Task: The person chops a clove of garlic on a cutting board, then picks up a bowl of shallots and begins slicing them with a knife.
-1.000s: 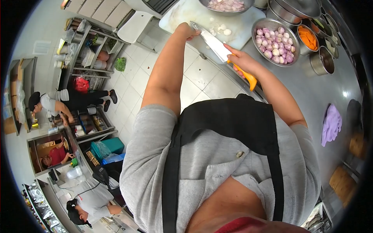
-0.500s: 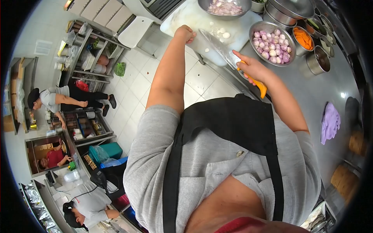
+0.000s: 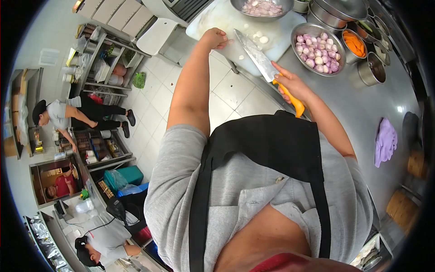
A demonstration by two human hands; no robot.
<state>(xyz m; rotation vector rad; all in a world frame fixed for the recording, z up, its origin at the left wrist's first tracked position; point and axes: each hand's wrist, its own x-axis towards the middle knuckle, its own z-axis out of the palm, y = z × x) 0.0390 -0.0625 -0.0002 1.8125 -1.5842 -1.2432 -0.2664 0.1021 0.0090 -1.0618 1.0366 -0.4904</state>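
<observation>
My right hand [image 3: 293, 85] is wrapped round the orange handle of a large kitchen knife [image 3: 256, 55]. The wide blade slants up and left over the near part of a white cutting board [image 3: 209, 19], its tip close to my left hand [image 3: 216, 39]. The fingers of that hand are curled and pinched at the board's left edge; a small pinkish bit shows by the fingertips, too small to name. Several peeled white pieces [image 3: 263, 40] lie on the board beyond the blade. A metal bowl of purple shallots [image 3: 318, 51] stands just right of the board.
At the board's far side is a bowl of sliced shallots [image 3: 262, 8]. Right of it stand stacked metal bowls [image 3: 335, 11], a container of orange pieces [image 3: 353, 43] and a metal pot [image 3: 371, 70]. A purple cloth [image 3: 385, 143] lies on the steel counter. Other people are at the left.
The knife has turned slightly, its handle end swinging left and down with my right hand. My left hand stays near the board's edge, its fingers shifted a little.
</observation>
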